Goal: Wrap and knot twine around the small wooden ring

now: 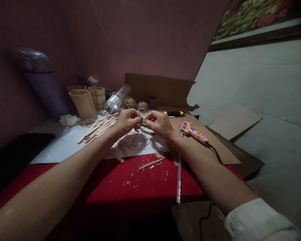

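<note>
My left hand [129,121] and my right hand [160,124] meet over the middle of the table, thumbs and fingertips pinched close together. Whatever lies between the fingertips is too small and dim to name. Just beneath them is a round thing with a gold-coloured rim [147,132], partly covered by my right hand. To the left, beside my left wrist, a pile of flat wooden craft sticks [100,128] lies on white paper [51,147]. Behind the hands sit a ball of twine [142,106] and a larger twine ball [130,102].
A flower-patterned glue gun [194,132] with a cord lies on cardboard [223,152] at the right. Behind it is a black-and-yellow cutter [175,113]. Wooden-stick cups [82,104], a plastic bottle [117,97] and a purple flask [46,88] stand left. A glue stick [179,180] overhangs the red cloth [102,187].
</note>
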A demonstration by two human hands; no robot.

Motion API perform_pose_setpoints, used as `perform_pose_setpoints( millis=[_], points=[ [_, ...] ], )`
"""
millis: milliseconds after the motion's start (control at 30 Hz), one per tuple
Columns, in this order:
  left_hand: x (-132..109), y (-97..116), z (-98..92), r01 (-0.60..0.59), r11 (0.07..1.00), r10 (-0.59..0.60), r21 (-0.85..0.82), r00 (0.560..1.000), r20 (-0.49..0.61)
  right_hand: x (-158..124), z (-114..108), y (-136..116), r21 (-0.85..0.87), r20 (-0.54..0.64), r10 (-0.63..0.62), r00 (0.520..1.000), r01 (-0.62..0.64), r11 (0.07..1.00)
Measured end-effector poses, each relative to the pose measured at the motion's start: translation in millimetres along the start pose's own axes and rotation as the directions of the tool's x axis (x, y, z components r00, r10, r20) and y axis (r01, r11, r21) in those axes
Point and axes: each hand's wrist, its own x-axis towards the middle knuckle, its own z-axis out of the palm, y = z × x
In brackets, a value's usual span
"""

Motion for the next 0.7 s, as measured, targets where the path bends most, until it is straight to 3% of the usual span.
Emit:
perform_pose_setpoints(
  millis=[167, 333, 700],
  points=[
    [1.1, 4.6, -5.2, 0.002, 0.989, -0.006, -0.148, 1.0, -0.027, 0.7, -1.1, -0.6, 0.01, -0.044, -0.027, 0.999, 0.027, 1.0],
    [-2.2, 7.0, 0.9, 0.025, 0.991, -0.022, -0.13, 1.0, 0.022, -1.0, -0.7, -2.1, -0.109, -0.03, -0.124, 0.992, 0.12, 0.987],
    [-2.5, 6.3, 3.3, 0.008, 0.999, -0.007, -0.031, 0.999, 0.037, -2.5, -1.3, -2.4, -0.191, -0.001, -0.149, 0.989, 0.146, 0.971]
  ],
)
